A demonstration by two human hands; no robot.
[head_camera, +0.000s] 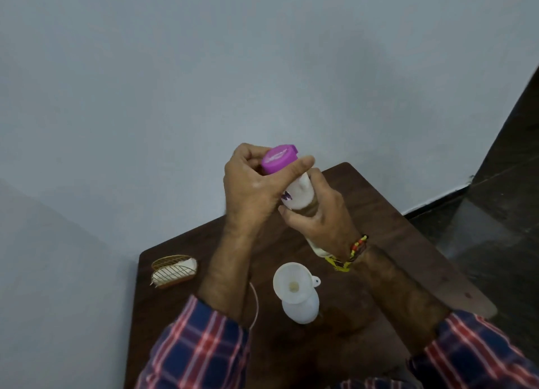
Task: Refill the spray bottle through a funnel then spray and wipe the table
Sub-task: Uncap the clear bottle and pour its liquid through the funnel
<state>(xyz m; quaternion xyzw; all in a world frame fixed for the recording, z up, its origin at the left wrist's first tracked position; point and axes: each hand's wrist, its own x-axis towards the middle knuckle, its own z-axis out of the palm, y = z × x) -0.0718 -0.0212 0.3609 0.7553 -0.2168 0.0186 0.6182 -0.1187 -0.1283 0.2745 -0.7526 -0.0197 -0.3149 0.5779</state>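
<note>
While we grip the refill bottle (297, 194) in the right hand (319, 216), left hand (250, 184) pinching its purple cap (278, 158), funnel (293, 282) seated in spray bottle (303, 308) below on the surface (379, 213), napkin holder (174, 270) left.

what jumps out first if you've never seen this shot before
The bright purple cap on a white bottle held up over the dark table, the left hand gripping the cap and the right hand the body. Below them, a white funnel sits in a white spray bottle.
</note>
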